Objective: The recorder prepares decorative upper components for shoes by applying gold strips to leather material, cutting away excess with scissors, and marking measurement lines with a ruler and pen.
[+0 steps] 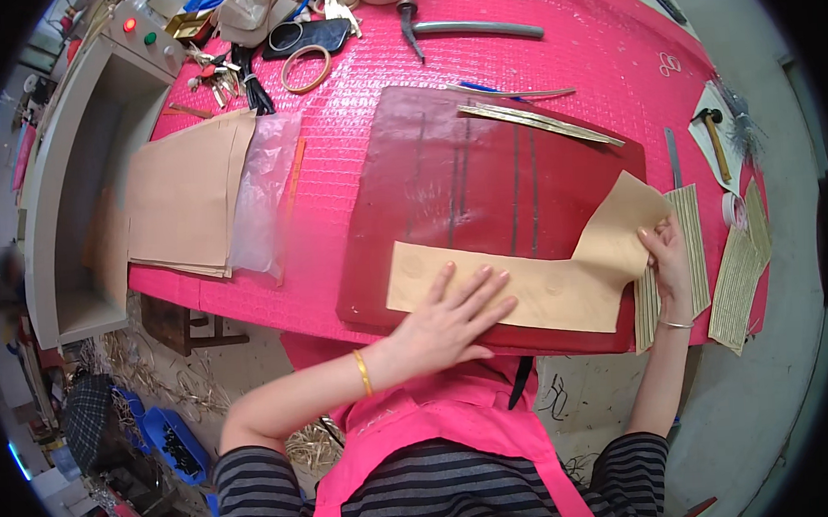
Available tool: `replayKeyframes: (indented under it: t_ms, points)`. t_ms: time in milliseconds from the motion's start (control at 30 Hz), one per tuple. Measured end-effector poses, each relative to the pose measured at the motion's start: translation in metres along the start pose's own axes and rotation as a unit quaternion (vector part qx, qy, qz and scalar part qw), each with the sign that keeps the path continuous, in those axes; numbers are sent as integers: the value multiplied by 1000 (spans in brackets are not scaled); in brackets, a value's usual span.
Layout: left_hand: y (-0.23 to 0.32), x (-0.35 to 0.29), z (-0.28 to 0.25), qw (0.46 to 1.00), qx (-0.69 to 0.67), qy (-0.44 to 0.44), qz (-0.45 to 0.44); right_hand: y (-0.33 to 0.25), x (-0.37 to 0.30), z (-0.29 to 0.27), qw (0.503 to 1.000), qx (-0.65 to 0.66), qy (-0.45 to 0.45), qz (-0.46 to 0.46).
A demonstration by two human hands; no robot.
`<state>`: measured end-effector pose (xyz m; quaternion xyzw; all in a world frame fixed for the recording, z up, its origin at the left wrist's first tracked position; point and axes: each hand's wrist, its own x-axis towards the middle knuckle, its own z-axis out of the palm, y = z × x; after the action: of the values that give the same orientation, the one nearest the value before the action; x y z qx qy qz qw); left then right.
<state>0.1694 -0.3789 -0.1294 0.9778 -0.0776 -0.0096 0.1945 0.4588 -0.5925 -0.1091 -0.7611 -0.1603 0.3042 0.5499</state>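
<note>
While the left hand (453,317) is spread flat with its fingers fully open, the tan paper sheet (535,285) is pressed down under its palm; nothing is gripped by it. A gold bangle (362,372) is worn on that wrist. At about three o'clock from it, the right hand (668,257) is seen with its fingers curled over the raised right end of the same sheet, which is pinched and lifted there so that the paper bends upward. A thin silver bangle (676,324) is worn on the right wrist.

The sheet is laid along the near edge of a dark red mat (484,177), which is streaked with dark lines and rests on the bright pink table cover (609,65). Just under the right hand, at three o'clock, bundles of thin pale strips (695,237) are laid side by side, with more of them (739,286) further out at the table's edge. At twelve o'clock from the mat, a few long flat strips (537,121) are laid slantwise across its far corner.

At nine o'clock, a stack of brown paper (185,195) is set beside a clear plastic bag (263,196). Far off at eleven o'clock, a wooden ring (306,69) and a dark phone (307,37) are seen. At two o'clock, a small hammer (714,139) is laid on a white card.
</note>
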Motion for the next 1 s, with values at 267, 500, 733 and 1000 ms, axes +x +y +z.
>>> replayKeyframes:
  t_ms: [267, 500, 733, 1000]
  points:
    - [16, -1, 7, 998, -32, 43, 19, -52, 5, 52, 912, -298, 188, -208]
    - [26, -4, 9, 995, -95, 37, -2, -82, 100, 178, 808, -389, 16, -442]
    - [-16, -31, -27, 878, -429, 188, -98, -69, 96, 195, 803, -411, -45, -429]
    - [-53, -21, -60, 596, -740, 195, -243, -93, -12, 205, 892, -219, -249, -308]
